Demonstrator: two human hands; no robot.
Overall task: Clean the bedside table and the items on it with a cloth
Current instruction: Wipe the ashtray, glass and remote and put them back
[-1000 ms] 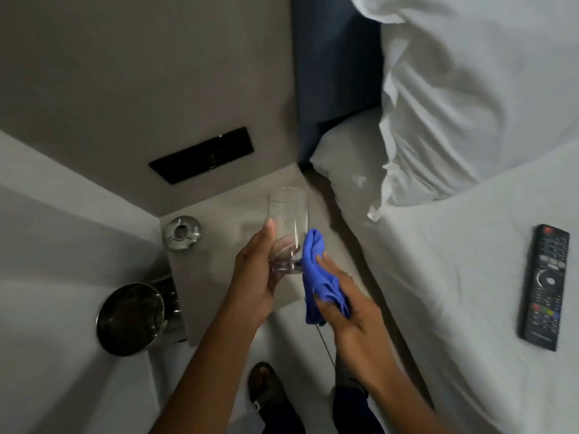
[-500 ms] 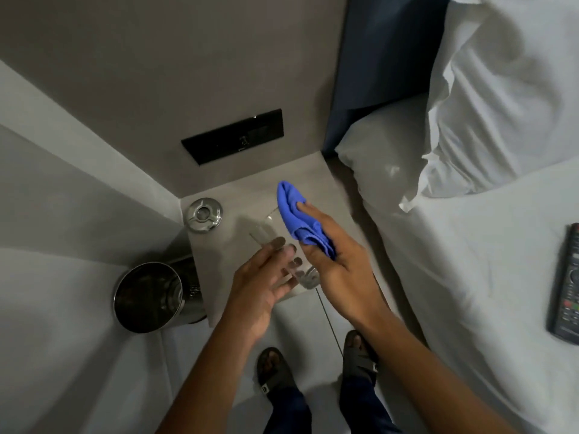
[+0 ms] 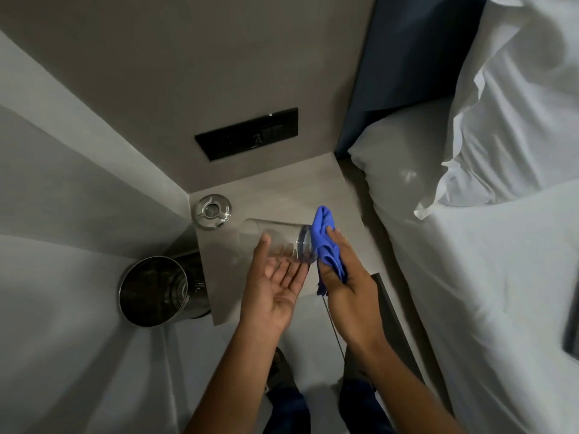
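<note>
White bed [image 3: 488,277] fills the right side, pillows [image 3: 517,104] piled at its head against a dark blue headboard [image 3: 407,51]; grey wall [image 3: 188,73] behind with a black switch panel [image 3: 247,134]. Bedside table [image 3: 282,189] sits wedged in the corner between wall and bed, its right edge just beside the mattress. Steel bin [image 3: 156,291] stands on the floor at the table's left front corner, touching or nearly so. Both forearms reach in from below over the table's front edge. Left hand [image 3: 275,283] is palm up, fingers loosely curled, cradling the glass [image 3: 275,242] from underneath with the thumb on its near side. The glass lies on its side in the air above the table, mouth to the left, base to the right. Right hand [image 3: 341,270] is clasped around the blue cloth [image 3: 326,242] and presses it against the glass base. Half a second ago the cloth was above the glass and the left fingers lay over it; a second ago the glass stood upright in the left hand. Round metal ashtray [image 3: 213,211] rests at the table's back left corner, near the glass mouth but apart. Most of the tabletop is bare; free room lies left of the hands, above the bin.
</note>
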